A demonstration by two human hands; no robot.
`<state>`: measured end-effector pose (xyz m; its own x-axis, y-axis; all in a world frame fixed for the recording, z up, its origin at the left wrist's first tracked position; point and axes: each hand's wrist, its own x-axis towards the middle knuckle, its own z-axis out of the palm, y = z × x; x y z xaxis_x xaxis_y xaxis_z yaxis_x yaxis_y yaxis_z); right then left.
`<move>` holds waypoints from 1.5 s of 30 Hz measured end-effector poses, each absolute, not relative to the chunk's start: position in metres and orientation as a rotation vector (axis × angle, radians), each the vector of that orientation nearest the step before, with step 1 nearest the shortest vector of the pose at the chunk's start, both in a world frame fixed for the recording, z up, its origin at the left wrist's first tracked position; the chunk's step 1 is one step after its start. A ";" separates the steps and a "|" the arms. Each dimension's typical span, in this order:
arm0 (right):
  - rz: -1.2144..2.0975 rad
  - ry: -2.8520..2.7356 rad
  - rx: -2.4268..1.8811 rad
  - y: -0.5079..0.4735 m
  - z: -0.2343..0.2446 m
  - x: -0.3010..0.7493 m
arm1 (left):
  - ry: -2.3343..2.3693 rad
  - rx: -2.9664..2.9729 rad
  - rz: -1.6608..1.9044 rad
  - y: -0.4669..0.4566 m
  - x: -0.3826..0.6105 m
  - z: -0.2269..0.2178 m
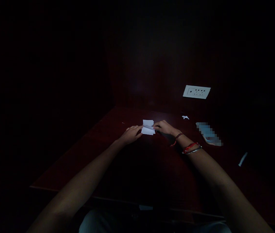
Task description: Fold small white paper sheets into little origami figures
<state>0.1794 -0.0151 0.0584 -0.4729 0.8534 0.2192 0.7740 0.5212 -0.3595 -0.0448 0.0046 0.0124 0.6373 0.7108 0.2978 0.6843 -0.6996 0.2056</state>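
Observation:
A small folded piece of white paper lies on a dark reddish-brown desk. My left hand rests on the desk with its fingertips pressed against the paper's left edge. My right hand pinches the paper's right edge, fingers closed on it. The right wrist wears a dark thread, red threads and a metal bangle. The scene is very dark, so finer folds in the paper cannot be made out.
A white socket plate sits on the back wall. A tiny white paper scrap lies behind my right hand. A blurred flat object and a pale strip lie at the right. Dark panels enclose the desk at left and back.

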 end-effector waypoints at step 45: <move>0.513 -1.780 -1.565 -0.145 0.022 0.277 | 0.308 3.000 0.406 -0.084 0.049 0.006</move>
